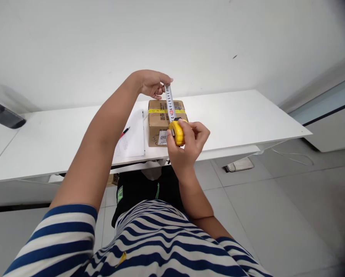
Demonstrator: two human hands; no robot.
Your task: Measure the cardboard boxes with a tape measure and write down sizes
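A brown cardboard box point(160, 121) with a yellow tape band and a white label sits on the white table point(233, 115). My right hand point(190, 144) is closed round a yellow tape measure case point(177, 131) at the box's near edge. The white numbered blade point(169, 102) runs from the case across the box top to its far edge. There my left hand point(152, 82) pinches the blade's tip.
A sheet of white paper point(132, 134) lies left of the box with a red and black pen point(124, 132) on it. A dark object point(3, 114) rests at the table's far left. A cable and a white floor plate point(239, 165) lie under the table's right side.
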